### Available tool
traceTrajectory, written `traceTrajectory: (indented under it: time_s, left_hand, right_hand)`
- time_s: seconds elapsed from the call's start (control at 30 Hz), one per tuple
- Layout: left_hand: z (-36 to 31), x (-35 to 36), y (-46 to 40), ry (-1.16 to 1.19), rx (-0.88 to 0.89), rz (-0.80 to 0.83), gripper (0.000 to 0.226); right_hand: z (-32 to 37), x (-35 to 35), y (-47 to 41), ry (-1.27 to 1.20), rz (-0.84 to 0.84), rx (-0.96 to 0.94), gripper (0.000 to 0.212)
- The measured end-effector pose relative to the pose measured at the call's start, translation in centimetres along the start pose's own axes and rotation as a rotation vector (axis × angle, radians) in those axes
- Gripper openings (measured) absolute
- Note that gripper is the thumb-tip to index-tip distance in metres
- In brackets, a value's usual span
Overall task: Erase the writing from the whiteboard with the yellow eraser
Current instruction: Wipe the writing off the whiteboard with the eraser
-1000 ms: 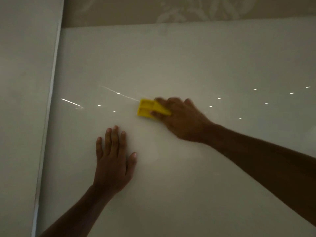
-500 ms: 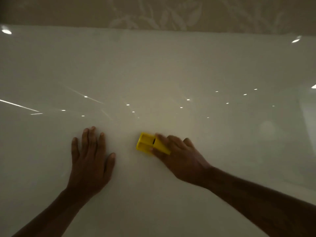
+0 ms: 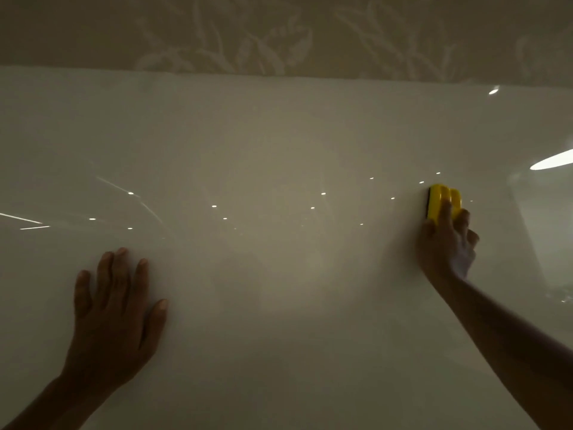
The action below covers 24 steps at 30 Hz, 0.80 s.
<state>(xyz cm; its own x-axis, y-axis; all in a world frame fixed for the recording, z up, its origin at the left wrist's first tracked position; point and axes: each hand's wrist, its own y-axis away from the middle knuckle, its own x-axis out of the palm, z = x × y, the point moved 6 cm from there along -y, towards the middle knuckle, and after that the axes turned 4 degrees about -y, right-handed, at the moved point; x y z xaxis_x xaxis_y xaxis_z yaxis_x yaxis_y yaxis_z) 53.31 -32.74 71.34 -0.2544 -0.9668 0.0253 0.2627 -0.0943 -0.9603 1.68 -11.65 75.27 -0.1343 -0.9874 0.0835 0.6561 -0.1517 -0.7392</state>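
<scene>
1. Head view: a large glossy white whiteboard [image 3: 279, 144] is being shown in dim light, filling nearly the whole frame, with its upper edge running across the top below a strip of beige wall patterned with pale leaf shapes [image 3: 248, 35].
2. Small bright reflections of lamps are being scattered over the glossy surface as dots and short streaks, and one long bright streak is being mirrored near the right edge.
3. No written marks are being made out on the board in this light; whether faint traces are there cannot be told.
4. The left hand [image 3: 114, 318] is being laid palm-down against the lower left part of the board, with its fingers [image 3: 119, 268] extended and only slightly parted and the thumb held out to the side.
5. A small yellow plastic eraser with a dark felt edge [image 3: 440, 200] is being held against the board at the right, well apart from the left hand.
6. The right hand [image 3: 446, 243] is being wrapped around the eraser's lower half, with the fingers lying over its yellow back and the thumb at its left side, so that the top of the eraser is being left uncovered above the fingertips.
7. The right forearm is being stretched up from the lower right corner towards the eraser.
</scene>
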Motion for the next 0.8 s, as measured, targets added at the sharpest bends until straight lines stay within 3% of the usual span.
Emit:
traceTrajectory:
  time_s: [0.1,0.2,0.33,0.5,0.67,0.8]
  left_hand:
    - [-0.1,-0.2,-0.1,-0.015,-0.003,0.003,0.072]
    - [-0.1,-0.3,-0.1,0.0,-0.016,0.016,0.072]
    - [-0.3,-0.8,-0.1,0.026,-0.034,0.013,0.071]
    - [-0.4,-1.7,0.2,0.08,-0.066,0.028,0.071]
    - [0.4,-2.4,1.8,0.115,-0.112,0.029,0.071]
    - [1.3,-2.6,3.3,0.109,-0.112,0.048,0.07]
  right_hand:
    - [3.8,1.0,-2.2,-0.046,0.005,0.082,0.064]
    - [11.0,2.6,-3.5,-0.082,0.044,-0.025,0.063]
    - [23.7,4.5,-1.2,-0.051,0.125,-0.388,0.064]
    - [35.3,6.5,10.1,-0.008,0.299,-1.033,0.063]
    - [31.4,6.9,22.4,-0.007,0.447,-1.53,0.057]
    - [24.2,5.6,22.9,-0.005,0.39,-1.588,0.054]
